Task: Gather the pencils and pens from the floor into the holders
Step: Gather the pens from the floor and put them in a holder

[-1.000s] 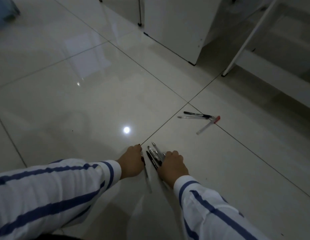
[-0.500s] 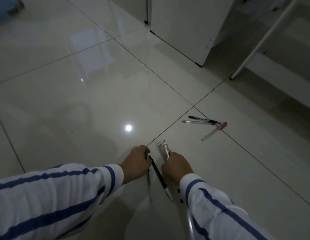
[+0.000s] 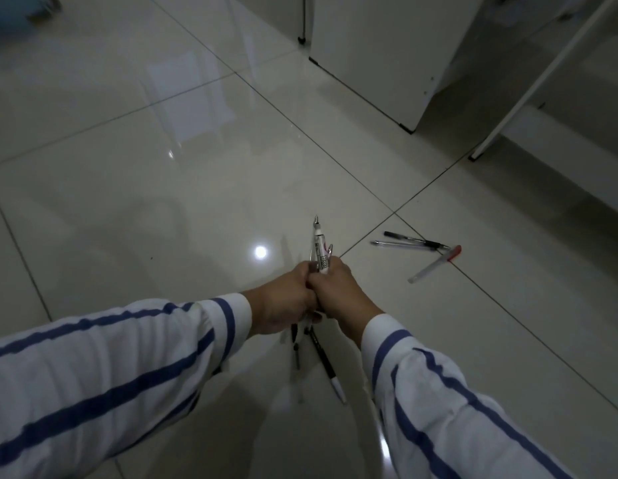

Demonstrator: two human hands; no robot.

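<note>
Over the tiled floor, left hand and right hand clench a pen bundle (tips pointing away).

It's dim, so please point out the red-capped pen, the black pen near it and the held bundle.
red-capped pen (image 3: pixel 434 266), head view, mid barrel
black pen (image 3: pixel 417 240), head view, mid barrel
bundle of pens (image 3: pixel 321 252), head view, white barrel

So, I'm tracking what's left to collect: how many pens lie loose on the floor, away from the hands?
3, all to the right of the right hand: a black pen, a clear pen alongside it, and a red-capped pen nearer. More may lie out of view.
</note>
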